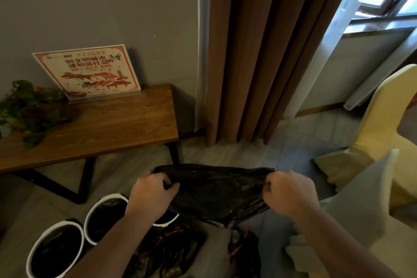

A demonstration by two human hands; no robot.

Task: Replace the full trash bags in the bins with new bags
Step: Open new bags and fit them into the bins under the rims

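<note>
A black trash bag (pixel 216 189) is stretched out in the air between my two hands, its top edge pulled wide. My left hand (pixel 152 195) pinches its left corner and my right hand (pixel 291 192) pinches its right corner. Below my left arm stand two white bins: one (pixel 106 205) partly hidden by my forearm, the other (pixel 55 250) at the lower left. Both show dark bag lining inside. Dark bags with red drawstrings (pixel 171 253) lie on the floor beside the bins.
A wooden bench table (pixel 108 128) with black metal legs stands at the left, carrying a printed sign (pixel 88 74) and a leafy plant (pixel 27 108). Brown curtains (pixel 259 52) hang ahead. A chair with a yellow cover (pixel 379 133) stands at the right.
</note>
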